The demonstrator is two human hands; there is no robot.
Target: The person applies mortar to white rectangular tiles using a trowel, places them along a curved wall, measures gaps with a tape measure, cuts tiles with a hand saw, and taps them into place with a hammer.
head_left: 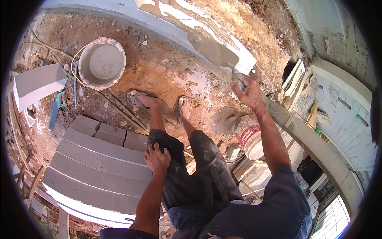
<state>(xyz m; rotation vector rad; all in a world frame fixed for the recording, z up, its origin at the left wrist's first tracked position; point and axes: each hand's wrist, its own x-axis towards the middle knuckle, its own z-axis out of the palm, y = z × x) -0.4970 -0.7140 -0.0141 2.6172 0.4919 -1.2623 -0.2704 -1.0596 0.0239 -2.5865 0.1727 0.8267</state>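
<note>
My right hand [248,91] is closed around the handle of a trowel, whose mortar-covered blade [213,49] lies along the top of a low white block wall [244,59]. Uneven grey mortar coats part of that top. My left hand [157,157] rests on my dark shorts [179,187] at the thigh, its fingers apart and slightly curled, holding nothing. Just left of it stands a stack of grey blocks [99,159]. A thin string runs from the wall's end toward the right.
A bucket [101,63] with grey residue sits upper left near hoses, a loose block [38,85] and a blue tool [57,109]. A paint bucket [248,139] stands by my right arm. A concrete beam [326,155] and boards lie rightward. My sandalled feet are on rough dirt.
</note>
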